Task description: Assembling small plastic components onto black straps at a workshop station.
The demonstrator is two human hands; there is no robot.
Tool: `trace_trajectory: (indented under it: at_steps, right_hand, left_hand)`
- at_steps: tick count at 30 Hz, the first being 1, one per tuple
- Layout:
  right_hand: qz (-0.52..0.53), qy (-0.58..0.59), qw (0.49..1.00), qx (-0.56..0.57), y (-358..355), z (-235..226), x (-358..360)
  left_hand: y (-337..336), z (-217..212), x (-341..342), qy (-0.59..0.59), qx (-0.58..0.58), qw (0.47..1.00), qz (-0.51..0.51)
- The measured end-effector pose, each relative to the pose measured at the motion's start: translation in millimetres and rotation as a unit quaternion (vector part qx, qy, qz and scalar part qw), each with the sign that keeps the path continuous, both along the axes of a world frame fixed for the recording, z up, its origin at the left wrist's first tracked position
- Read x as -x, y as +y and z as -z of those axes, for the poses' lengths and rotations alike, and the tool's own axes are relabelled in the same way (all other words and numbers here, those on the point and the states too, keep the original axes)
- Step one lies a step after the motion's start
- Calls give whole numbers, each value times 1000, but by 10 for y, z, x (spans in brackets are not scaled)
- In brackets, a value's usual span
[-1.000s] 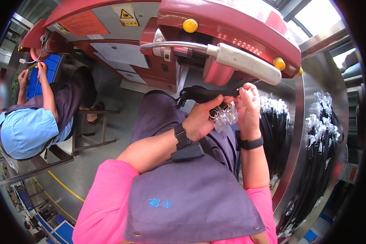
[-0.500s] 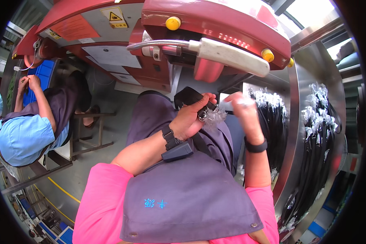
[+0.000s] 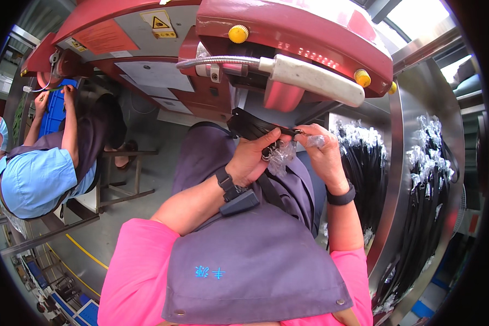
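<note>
My left hand [image 3: 249, 158] is closed around a bundle of black straps [image 3: 246, 125] above my lap. Their far ends spread out beyond my thumb and fingers. Crumpled clear plastic wrap [image 3: 281, 158] with bits of shiny metal hardware hangs from the bundle by my left fingers. On the right, my right hand [image 3: 321, 155] pinches the near end of one black strap, with a scrap of clear plastic against its fingers. The two hands are close together, joined by that strap. Which metal fitting sits under the plastic I cannot make out.
A red machine [image 3: 293, 32] with yellow knobs and a pale bar-shaped lamp [image 3: 315, 79] overhangs my hands. At right, black straps with plastic-wrapped ends [image 3: 358, 157] hang beside a metal panel [image 3: 388, 206]. A co-worker in blue [image 3: 35, 179] sits at left by a blue bin [image 3: 53, 111].
My right hand has come down and left to the bundle and now pinches a strap end. The straps in my left hand have turned and fanned out.
</note>
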State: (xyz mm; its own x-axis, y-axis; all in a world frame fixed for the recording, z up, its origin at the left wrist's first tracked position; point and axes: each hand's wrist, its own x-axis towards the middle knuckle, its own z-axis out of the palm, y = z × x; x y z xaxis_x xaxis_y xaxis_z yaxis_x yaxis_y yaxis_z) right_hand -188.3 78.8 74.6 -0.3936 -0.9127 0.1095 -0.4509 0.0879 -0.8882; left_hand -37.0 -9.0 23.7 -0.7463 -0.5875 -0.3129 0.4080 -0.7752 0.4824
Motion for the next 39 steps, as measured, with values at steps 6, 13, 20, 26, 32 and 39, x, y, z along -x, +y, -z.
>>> trace_trajectory:
  at_steps: [6, 13, 20, 26, 32, 39]
  right_hand:
    - [65, -118, 991, 18, -119, 146, -42]
    - [96, -195, 976, 2, -247, 180, -11]
    - [88, -199, 976, -4, -303, 201, 36]
    - [74, -216, 973, -36, -344, 138, 72]
    - [74, -262, 961, -50, -358, 193, 118]
    - [82, -236, 968, -17, -369, 231, 106]
  left_hand:
    - [7, -116, 32, 4, -48, 999, 8]
    - [-13, -112, 102, 11, -89, 996, 2]
    - [-26, -84, 109, 15, -114, 993, -1]
    - [-35, -61, 117, 29, -121, 992, -2]
    - [-41, -79, 116, 29, -117, 993, -7]
    - [-38, -79, 152, 29, -136, 990, -11]
